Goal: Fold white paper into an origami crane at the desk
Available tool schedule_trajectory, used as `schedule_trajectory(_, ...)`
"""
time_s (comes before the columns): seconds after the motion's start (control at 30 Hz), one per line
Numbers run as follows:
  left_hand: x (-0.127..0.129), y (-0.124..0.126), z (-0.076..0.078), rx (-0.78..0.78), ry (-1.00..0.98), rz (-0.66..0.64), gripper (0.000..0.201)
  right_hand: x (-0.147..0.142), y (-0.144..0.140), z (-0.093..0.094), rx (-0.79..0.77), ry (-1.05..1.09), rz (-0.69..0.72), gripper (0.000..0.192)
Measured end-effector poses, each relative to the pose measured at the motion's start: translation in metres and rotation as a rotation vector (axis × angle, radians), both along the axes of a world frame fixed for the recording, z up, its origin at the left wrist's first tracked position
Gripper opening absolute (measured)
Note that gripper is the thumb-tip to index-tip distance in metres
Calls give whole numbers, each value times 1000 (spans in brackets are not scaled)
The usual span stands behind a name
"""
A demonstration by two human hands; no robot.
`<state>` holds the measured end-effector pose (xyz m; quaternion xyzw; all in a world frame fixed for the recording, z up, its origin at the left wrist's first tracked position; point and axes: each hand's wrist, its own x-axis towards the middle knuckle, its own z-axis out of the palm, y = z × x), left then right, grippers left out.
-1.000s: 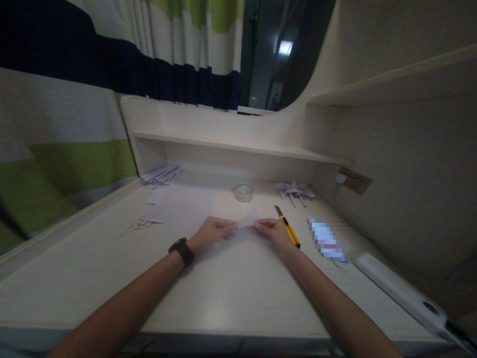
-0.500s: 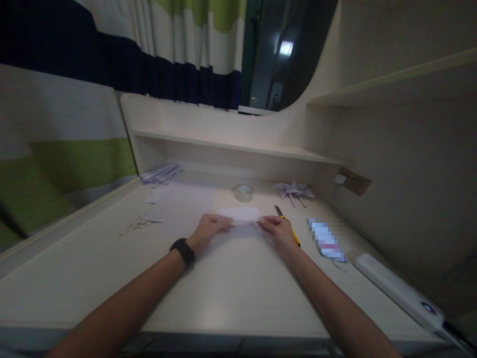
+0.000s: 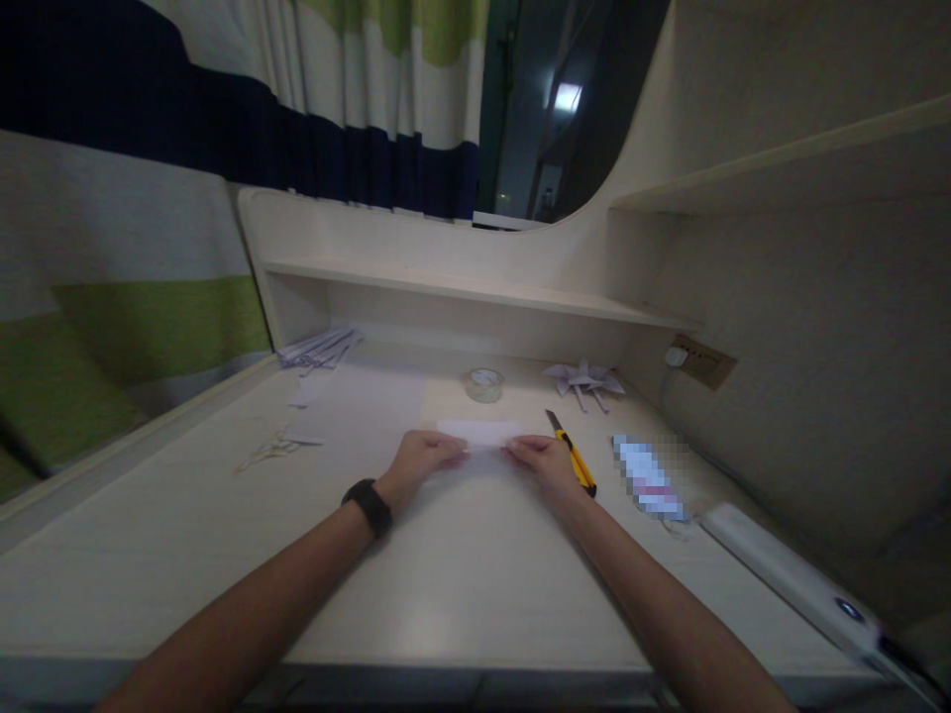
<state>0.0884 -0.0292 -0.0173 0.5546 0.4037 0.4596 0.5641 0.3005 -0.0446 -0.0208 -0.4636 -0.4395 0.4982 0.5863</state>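
Note:
A small white piece of paper [image 3: 481,433] is held level between my two hands, over the middle of the desk. My left hand [image 3: 425,458], with a black watch on its wrist, pinches the near left part of the paper. At the right end, the thumb and fingers of my right hand [image 3: 548,463] close on the near edge. Just right of that hand lies a yellow utility knife [image 3: 574,456] with its blade out. A roll of clear tape [image 3: 484,386] rests behind the paper. Whether the paper is folded along its near edge, I cannot tell.
White sheets [image 3: 371,401] lie left of centre, with rolled paper sticks [image 3: 319,349] behind them and thin pale strips [image 3: 267,451] nearer. Paper pinwheels [image 3: 584,379] sit at the back right. A blurred-out phone [image 3: 650,477] and a long white lamp [image 3: 788,569] lie on the right.
My right hand has shifted slightly left and nearer along the paper, uncovering more of the utility knife. The paper sits a little lower; both hands keep hold of it.

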Motion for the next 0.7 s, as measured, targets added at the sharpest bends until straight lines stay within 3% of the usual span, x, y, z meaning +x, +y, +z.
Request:
schedule_trajectory(0.13, 1, 0, -2, -2, -10, -16, 31, -1, -1, 0, 5, -48, -32, 35)
schedule_trajectory(0.27, -3, 1, -3, 104, 32, -23, 37, -1, -3, 1, 50, -179, -41, 35)
schedule_trajectory(0.5, -5, -2, 3, 183, 150, 50, 51, -1, -5, 3, 88, -236, 27, 41)
schedule_trajectory(0.6, -6, 0, 1, 92, 111, -70, 69, 0, -5, 5, 115, -223, 42, 40)
schedule_trajectory(0.7, -8, 2, -2, 102, 106, -244, 56, -3, -8, 8, 153, -164, 50, 40)
